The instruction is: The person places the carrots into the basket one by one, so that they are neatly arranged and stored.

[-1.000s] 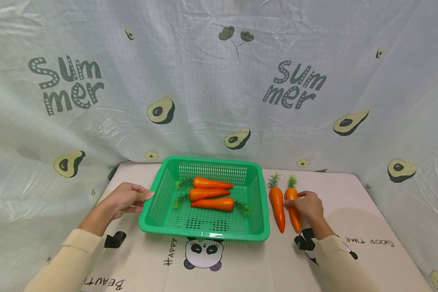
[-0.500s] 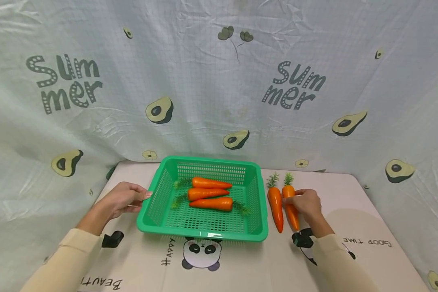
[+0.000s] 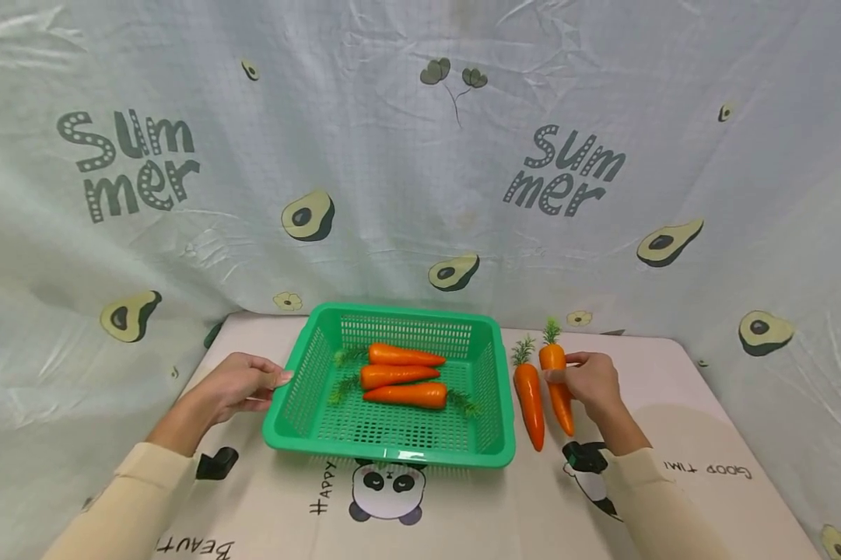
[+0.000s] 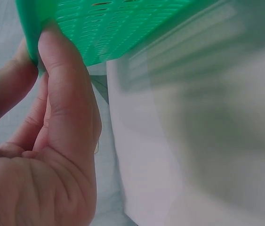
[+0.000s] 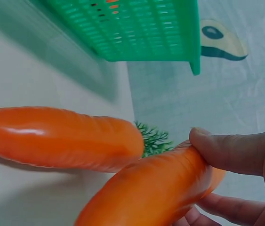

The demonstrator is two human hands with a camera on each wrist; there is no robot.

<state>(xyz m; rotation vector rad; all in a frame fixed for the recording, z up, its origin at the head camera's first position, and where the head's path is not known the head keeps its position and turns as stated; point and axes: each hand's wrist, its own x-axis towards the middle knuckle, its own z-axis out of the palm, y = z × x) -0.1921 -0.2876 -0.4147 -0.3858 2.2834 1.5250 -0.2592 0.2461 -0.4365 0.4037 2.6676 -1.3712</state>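
A green plastic basket (image 3: 392,453) stands mid-table with three carrots inside, among them a front carrot (image 3: 406,394). My left hand (image 3: 241,386) pinches its left rim between thumb and fingers, as the rim (image 4: 28,35) in the left wrist view also shows. Right of the basket, my right hand (image 3: 590,383) holds a carrot (image 3: 555,359) near its leafy end, thumb on one side and fingers on the other. Another carrot (image 3: 530,404) lies on the table between that hand and the basket. In the right wrist view the held carrot (image 5: 146,190) overlaps the lying carrot (image 5: 61,137).
The pale table (image 3: 462,513) bears printed pandas and words. Behind it and at both sides hangs a light curtain (image 3: 392,155) with avocado prints. Small black objects or prints lie near each forearm, such as the left black shape (image 3: 217,463).
My right hand has gripped the outer carrot, shifted it slightly left toward the other carrot, then raised it a little. The left hand stays on the basket rim.
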